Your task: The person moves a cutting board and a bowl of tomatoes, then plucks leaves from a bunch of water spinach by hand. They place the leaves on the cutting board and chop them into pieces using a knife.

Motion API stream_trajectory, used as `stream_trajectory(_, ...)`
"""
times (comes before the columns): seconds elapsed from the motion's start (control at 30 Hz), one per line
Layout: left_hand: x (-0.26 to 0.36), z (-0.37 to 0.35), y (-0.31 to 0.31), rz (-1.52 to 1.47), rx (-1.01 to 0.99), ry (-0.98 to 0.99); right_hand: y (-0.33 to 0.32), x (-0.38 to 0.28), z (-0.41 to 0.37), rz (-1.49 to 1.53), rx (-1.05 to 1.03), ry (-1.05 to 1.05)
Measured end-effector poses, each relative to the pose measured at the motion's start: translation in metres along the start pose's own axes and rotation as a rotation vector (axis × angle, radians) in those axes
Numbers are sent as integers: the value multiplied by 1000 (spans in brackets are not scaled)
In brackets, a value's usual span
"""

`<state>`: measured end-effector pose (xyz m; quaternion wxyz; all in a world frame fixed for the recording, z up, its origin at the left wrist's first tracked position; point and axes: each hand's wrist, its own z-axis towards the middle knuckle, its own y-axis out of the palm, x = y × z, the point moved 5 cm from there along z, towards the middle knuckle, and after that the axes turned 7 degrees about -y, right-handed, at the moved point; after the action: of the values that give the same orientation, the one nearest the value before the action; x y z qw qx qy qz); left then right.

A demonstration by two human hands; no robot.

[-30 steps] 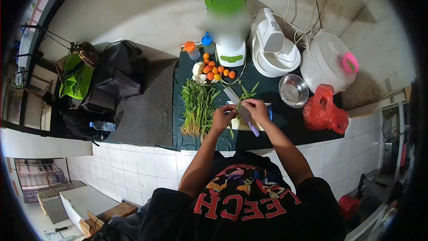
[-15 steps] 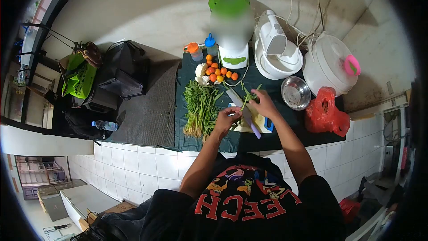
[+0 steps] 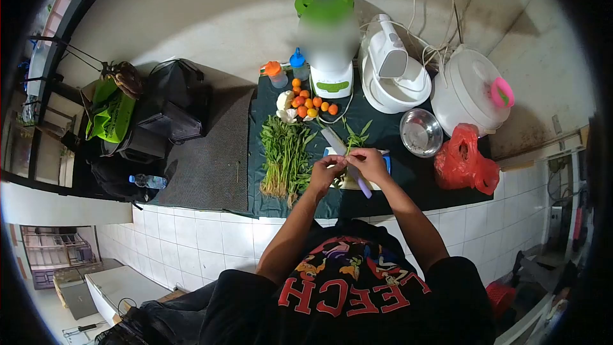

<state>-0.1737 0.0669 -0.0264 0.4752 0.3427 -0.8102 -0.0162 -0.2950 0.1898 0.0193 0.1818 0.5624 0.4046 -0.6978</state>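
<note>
My left hand (image 3: pixel 327 171) and my right hand (image 3: pixel 368 165) are close together over the cutting board (image 3: pixel 387 162). Both are closed, pinching a stalk of leafy greens (image 3: pixel 357 136) between the fingertips. Its leaves point away from me, past the right hand; the pinched part is mostly covered by fingers. Under the hands a knife lies across the board, its blade (image 3: pixel 332 140) toward the back and its purple handle (image 3: pixel 361 184) toward me. Left of my left hand rests a large bunch of leafy greens (image 3: pixel 284 156), roots facing me.
Orange tomatoes (image 3: pixel 311 103) and white garlic (image 3: pixel 285 101) lie behind the bunch. A blender (image 3: pixel 332 83), a white stand mixer (image 3: pixel 391 64) and a lidded white tub (image 3: pixel 469 92) line the back. At right are a metal bowl (image 3: pixel 421 133) and a red plastic bag (image 3: pixel 465 163).
My right hand has moved left and toward me, coming up beside my left hand, and its spread fingers have closed to a pinch. The knife stays on the board.
</note>
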Motion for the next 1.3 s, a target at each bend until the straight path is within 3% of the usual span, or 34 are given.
stream_trajectory(0.37,8,-9,3,210,47,46,0,-10,4,-125,3,-40)
stream_trajectory(0.57,4,-6,2,246,12,163,3,-11,5,-241,37,-105)
stream_trajectory(0.77,-11,5,-13,208,75,203,-29,-13,27,-462,257,-87)
stream_trajectory(0.83,-3,0,-12,200,120,208,-35,-12,34,-471,251,-56)
stream_trajectory(0.93,3,-4,-12,236,107,201,-33,-10,37,-476,245,-184)
stream_trajectory(1.03,1,-1,-15,185,102,175,-17,-6,28,-382,79,-179)
stream_trajectory(1.13,0,-3,-15,144,120,160,7,1,11,-35,-172,13)
stream_trajectory(1.3,-2,-6,-15,136,121,160,21,4,-3,34,-120,-25)
